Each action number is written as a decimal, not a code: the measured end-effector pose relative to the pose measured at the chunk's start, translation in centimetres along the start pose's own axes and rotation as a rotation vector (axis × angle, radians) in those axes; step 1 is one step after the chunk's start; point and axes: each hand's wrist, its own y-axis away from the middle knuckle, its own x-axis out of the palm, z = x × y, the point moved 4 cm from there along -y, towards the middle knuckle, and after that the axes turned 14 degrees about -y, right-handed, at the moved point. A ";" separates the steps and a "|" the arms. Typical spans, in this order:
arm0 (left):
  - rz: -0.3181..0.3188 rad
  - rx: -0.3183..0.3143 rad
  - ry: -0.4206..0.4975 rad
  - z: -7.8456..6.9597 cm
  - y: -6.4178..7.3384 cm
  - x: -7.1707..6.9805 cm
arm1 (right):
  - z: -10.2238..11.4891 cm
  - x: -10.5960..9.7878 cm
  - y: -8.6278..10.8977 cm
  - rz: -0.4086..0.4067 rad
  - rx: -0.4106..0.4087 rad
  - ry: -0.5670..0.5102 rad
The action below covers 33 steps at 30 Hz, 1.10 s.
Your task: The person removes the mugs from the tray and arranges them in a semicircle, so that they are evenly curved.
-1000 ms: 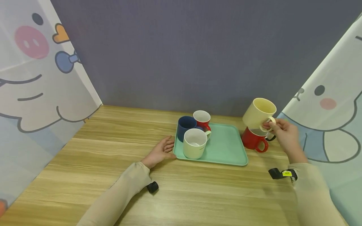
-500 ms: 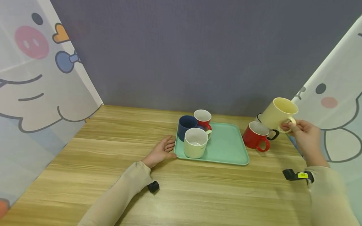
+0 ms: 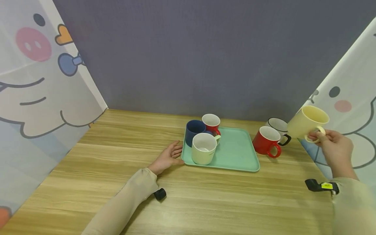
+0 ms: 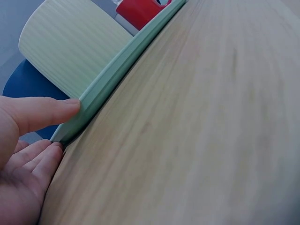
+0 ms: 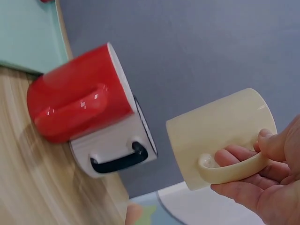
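Note:
My right hand (image 3: 336,147) holds a yellow mug (image 3: 305,122) by its handle, raised above the table at the far right. In the right wrist view, fingers pass through the handle of the yellow mug (image 5: 220,136) and the thumb presses on top. To its left stand a red mug (image 3: 264,142) and a white mug with black handle (image 3: 277,124). My left hand (image 3: 165,158) lies at the near left corner of the green tray (image 3: 235,147), fingers fairly straight. In the left wrist view, thumb and fingertips touch the tray's rim (image 4: 101,93).
On the tray's left side stand a cream mug (image 3: 202,153), a blue mug (image 3: 194,129) and a red mug with white inside (image 3: 212,122). The wooden table (image 3: 132,130) meets a grey wall (image 3: 188,58) behind, with printed cloth (image 3: 38,81) on both sides.
My right hand has carried the yellow mug to the right, away from above the red mug, uncovering the white mug behind it. The left hand stays at the tray corner.

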 end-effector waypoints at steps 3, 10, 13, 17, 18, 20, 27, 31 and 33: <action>0.003 0.002 0.000 -0.1 0.0 0.0 | -0.5 -0.6 -0.2 -0.031 0.009 -0.023; 0.003 0.003 -0.006 -0.3 0.0 0.1 | -2.1 -2.1 -0.4 -0.084 0.019 0.058; 0.003 0.004 -0.004 -0.3 0.0 0.1 | -3.0 -2.8 -0.6 -0.089 0.018 0.115; 0.002 0.004 -0.007 -0.4 0.1 0.1 | -4.4 -3.2 -1.0 -0.075 0.013 0.153; 0.001 0.002 -0.008 -0.4 0.1 0.1 | -4.7 -3.2 -1.0 -0.067 0.010 0.160; 0.001 -0.001 -0.009 -0.5 0.1 0.1 | -5.2 -3.1 -1.0 -0.055 0.014 0.198; 0.002 -0.006 -0.009 -0.5 0.0 0.1 | -6.9 -2.6 -1.1 -0.030 0.025 0.318; -0.003 -0.013 -0.003 -0.5 0.1 0.1 | -7.7 -2.1 -1.2 -0.031 0.004 0.368; -0.004 -0.013 -0.002 -0.5 0.1 0.1 | -8.1 -1.7 -1.3 -0.020 -0.005 0.373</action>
